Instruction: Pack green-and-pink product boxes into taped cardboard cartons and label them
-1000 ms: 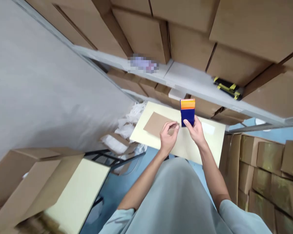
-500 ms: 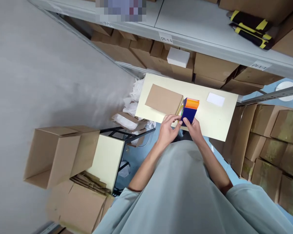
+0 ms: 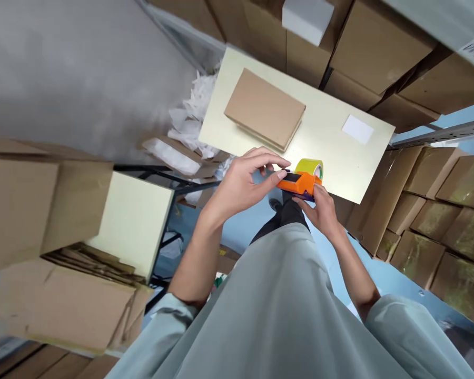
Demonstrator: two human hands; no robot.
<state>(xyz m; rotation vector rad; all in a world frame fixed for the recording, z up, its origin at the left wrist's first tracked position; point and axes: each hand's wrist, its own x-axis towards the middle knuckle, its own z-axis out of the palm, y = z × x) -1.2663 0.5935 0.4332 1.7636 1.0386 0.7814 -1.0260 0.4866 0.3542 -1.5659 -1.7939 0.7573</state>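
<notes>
The right hand clasps an orange, navy-edged oblong case; the left hand half-curls at its left end, grip unclear. Likely light, stiff; best held by its sides.

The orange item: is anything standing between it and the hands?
Nothing visible: the right hand holds the orange item, and the left hand is at its other end. The yellow tape roll appears beyond it, not between.

Over my feed, a blurred grey wall fills the upper left; I see blue floor, a cream table, a pale tabletop, and grey shelving, apparently metal.
</notes>
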